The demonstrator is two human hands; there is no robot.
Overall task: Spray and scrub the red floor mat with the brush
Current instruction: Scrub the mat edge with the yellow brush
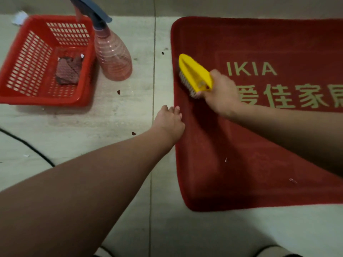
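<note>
The red floor mat (250, 164) with gold lettering lies on the pale floor at the right. My right hand (220, 93) grips the rear of a yellow scrub brush (194, 73), whose white bristles are down on the mat near its left edge. My left hand (171, 121) rests on the mat's left edge with its fingers straight, pressing it to the floor. A pinkish clear spray bottle (112, 52) with a dark trigger head stands on the floor to the left of the mat, apart from both hands.
A red slatted basket (27, 58) holding a folded dark cloth (67, 71) sits at the far left beside the spray bottle. A black cable (27, 145) crosses the floor at the left. Small scraps of debris dot the floor and mat.
</note>
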